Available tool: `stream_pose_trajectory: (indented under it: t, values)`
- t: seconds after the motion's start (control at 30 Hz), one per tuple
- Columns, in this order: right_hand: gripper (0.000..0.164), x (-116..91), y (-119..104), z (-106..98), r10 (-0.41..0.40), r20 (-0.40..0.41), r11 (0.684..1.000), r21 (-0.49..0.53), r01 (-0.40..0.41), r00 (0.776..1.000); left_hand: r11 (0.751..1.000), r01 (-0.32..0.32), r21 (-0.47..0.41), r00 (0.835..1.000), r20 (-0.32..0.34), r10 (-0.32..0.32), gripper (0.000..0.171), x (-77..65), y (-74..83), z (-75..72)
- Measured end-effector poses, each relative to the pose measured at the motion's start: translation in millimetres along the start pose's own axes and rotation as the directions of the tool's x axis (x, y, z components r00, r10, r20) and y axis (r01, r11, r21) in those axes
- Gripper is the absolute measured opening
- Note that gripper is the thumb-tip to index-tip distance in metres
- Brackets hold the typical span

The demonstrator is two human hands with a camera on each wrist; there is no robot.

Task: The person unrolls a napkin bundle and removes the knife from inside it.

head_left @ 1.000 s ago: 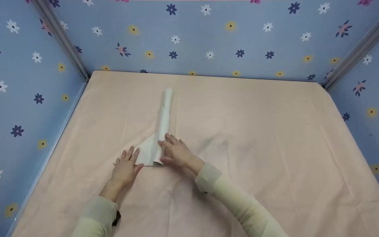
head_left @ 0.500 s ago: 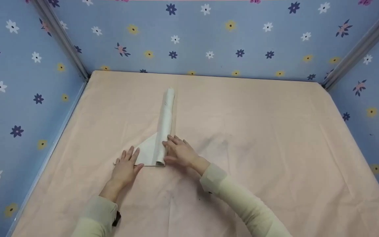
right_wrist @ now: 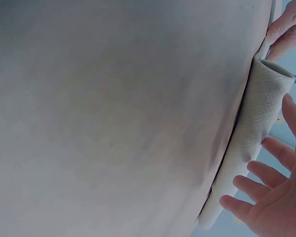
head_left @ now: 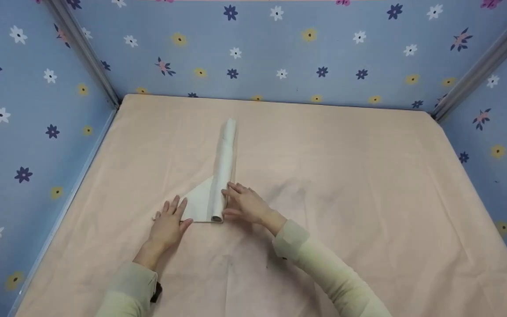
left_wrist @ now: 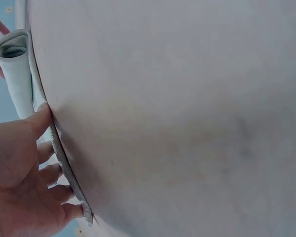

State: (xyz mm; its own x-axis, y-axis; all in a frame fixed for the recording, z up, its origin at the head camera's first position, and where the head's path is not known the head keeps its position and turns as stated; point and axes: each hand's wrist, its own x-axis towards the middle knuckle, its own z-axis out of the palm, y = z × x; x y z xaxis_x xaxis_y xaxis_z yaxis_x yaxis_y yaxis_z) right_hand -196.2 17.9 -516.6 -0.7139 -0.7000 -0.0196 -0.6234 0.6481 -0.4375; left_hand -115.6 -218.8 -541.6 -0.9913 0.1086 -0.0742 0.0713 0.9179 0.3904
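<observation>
A pale, woven-looking cloth roll (head_left: pixel 224 163) lies lengthwise on the covered table, its near end showing a hollow spiral. To its left spreads a flat, slanted part of the same cloth (head_left: pixel 200 199). My left hand (head_left: pixel 167 228) rests on that flat part's left side with fingers spread and the thumb at the near edge. In the left wrist view the thumb and fingers lie along the thick cloth edge (left_wrist: pixel 64 160). My right hand (head_left: pixel 249 204) touches the roll's right side near its front end, fingers extended. The right wrist view shows those fingertips against the roll (right_wrist: pixel 256 108).
A peach tablecloth (head_left: pixel 346 176) with soft creases and some greyish smudges covers the table. Blue flowered panels (head_left: pixel 271 53) rise behind and at both sides, with grey metal posts (head_left: pixel 84 48) at the back corners.
The roll has shifted slightly to the right along with my right hand, and more of the flat cloth shows on its left. My left hand has stayed in place.
</observation>
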Motion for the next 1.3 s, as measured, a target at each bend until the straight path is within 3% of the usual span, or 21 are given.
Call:
stream_pose_trajectory:
  t: [0.5,0.73,1.3]
  values:
    - [0.062,8.6,-15.8,5.8,-0.004,-0.081,1.000,-0.016,0.002,0.997,1.000,0.019,0.023,1.000,0.021,-0.020,0.060,-0.2,1.0,-1.5]
    - [0.065,16.8,-24.5,12.6,0.015,-0.089,0.999,-0.041,-0.018,0.996,1.000,-0.009,0.010,1.000,0.002,0.009,0.059,-1.1,-0.6,-1.4]
    - [0.063,41.4,-37.6,18.3,0.056,-0.110,0.992,-0.103,-0.068,0.992,1.000,0.016,0.025,0.999,0.030,-0.017,0.060,0.6,-1.4,0.4]
